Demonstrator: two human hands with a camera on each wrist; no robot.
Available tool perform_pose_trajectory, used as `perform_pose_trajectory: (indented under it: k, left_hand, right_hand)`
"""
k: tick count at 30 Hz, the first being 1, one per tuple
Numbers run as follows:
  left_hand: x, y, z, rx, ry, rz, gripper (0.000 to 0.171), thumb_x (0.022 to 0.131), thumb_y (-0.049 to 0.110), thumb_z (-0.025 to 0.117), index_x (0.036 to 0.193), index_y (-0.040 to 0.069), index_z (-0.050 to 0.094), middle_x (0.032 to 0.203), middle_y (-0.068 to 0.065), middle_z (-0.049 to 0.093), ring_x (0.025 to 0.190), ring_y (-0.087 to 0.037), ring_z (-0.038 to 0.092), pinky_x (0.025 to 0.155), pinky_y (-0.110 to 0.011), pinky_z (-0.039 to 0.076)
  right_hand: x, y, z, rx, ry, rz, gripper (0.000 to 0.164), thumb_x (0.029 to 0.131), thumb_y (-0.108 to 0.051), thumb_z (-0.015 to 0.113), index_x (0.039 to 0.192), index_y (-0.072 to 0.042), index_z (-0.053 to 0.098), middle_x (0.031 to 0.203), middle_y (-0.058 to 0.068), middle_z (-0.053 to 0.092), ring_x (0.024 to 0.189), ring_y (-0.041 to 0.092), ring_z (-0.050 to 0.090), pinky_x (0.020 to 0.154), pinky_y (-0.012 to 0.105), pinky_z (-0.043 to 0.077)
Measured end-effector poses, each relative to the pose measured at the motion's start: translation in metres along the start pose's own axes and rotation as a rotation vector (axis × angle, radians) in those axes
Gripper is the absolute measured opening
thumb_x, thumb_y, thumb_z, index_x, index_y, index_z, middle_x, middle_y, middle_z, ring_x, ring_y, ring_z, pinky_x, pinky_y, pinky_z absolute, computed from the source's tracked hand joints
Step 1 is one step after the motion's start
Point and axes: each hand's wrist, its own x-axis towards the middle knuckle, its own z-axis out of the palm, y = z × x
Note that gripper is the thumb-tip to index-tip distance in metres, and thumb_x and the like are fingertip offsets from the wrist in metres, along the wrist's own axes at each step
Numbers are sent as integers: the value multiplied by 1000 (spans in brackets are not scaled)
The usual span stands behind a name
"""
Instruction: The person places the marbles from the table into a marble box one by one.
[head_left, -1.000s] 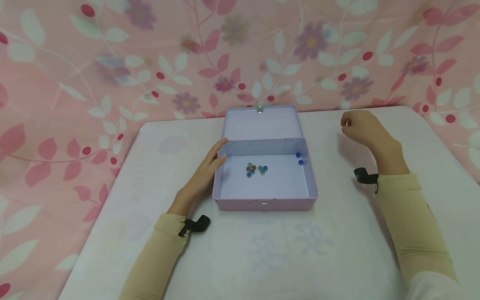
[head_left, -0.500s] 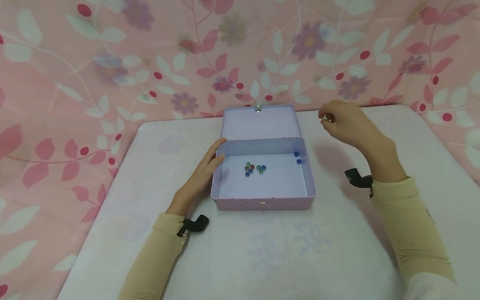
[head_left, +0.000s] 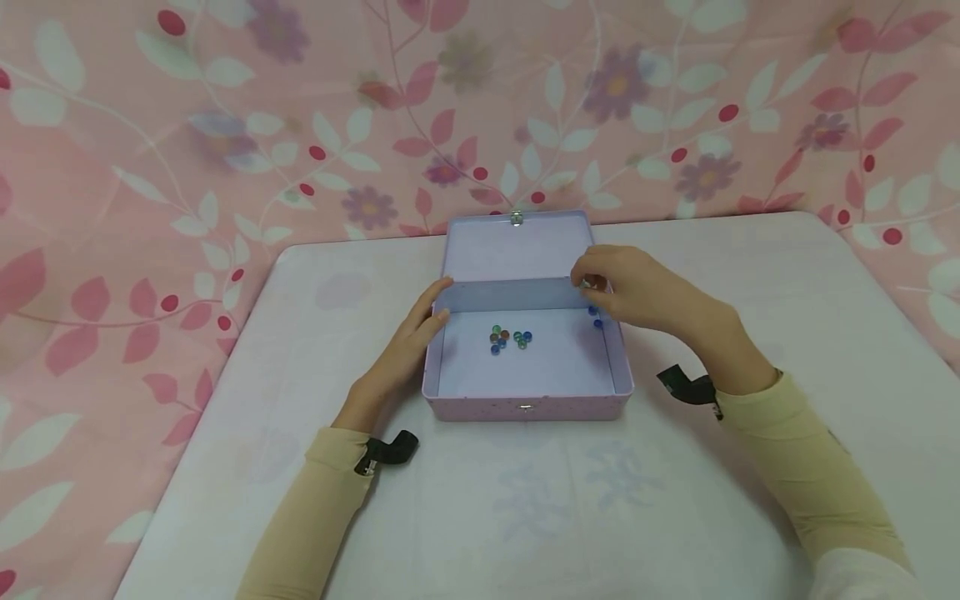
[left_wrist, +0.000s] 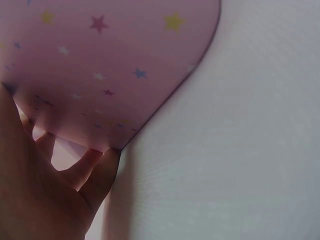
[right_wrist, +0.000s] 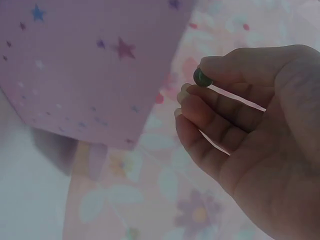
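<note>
A pale lilac metal box (head_left: pixel 480 408) stands on the table with its lid (head_left: pixel 517 246) raised at the back. Star prints cover its pink outer wall (left_wrist: pixel 125 45). My left hand (head_left: pixel 397 350) rests against the box's left wall, fairly straight fingers touching the rim near the back left corner. Between thumb and fingertips, my right hand (head_left: pixel 637 287) pinches a dark green marble (right_wrist: pixel 202 77) over the box's back right corner. Inside the box lie several small glass marbles (head_left: pixel 501 342) in a middle cluster. Two blue marbles (head_left: pixel 597 323) lie by the right wall, partly below my right hand.
A white cloth with faint prints covers the table (head_left: pixel 525 517). Behind it hangs a pink floral curtain (head_left: pixel 300 100). A small metal clasp (head_left: pixel 527 407) sits on the box's front, and another (head_left: pixel 516 217) on the lid's edge.
My right hand has moved left and then down, from beside the box to over its back right corner, holding the marble. My left hand stays on the box.
</note>
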Motion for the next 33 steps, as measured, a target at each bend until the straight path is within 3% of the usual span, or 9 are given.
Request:
perform_pose_trajectory:
  k: [8,20,24,33]
  left_hand:
    - [-8,32,-3,-8,-32,-13,57,107,24,39,159,17,20,167,0,15,156,-19,6,127,-51,7]
    - [-10,34,-2,-2,-27,-27,57,107,27,39,160,18,20,168,-1,14,156,-17,6,127,-48,8]
    - [-9,33,-2,3,-29,-24,57,106,26,39,159,17,20,168,-1,14,157,-18,6,127,-49,8]
    - [0,-2,0,9,-4,-7,54,106,38,39,157,37,21,166,14,13,155,-9,5,128,-48,7]
  right_hand:
    - [4,-10,17,13,-124,24,11,91,-4,64,94,-14,68,86,-1,60,80,16,53,70,30,47]
    - [11,-9,47,1,-225,-2,10,89,-1,66,95,-7,71,85,0,62,78,16,54,70,29,49]
    - [11,-8,55,-46,-244,-15,7,90,-4,67,93,-8,71,84,-1,63,77,15,54,71,30,49]
    - [7,-11,65,-220,-274,7,11,89,-7,68,81,-15,67,75,-5,57,68,14,49,63,30,44]
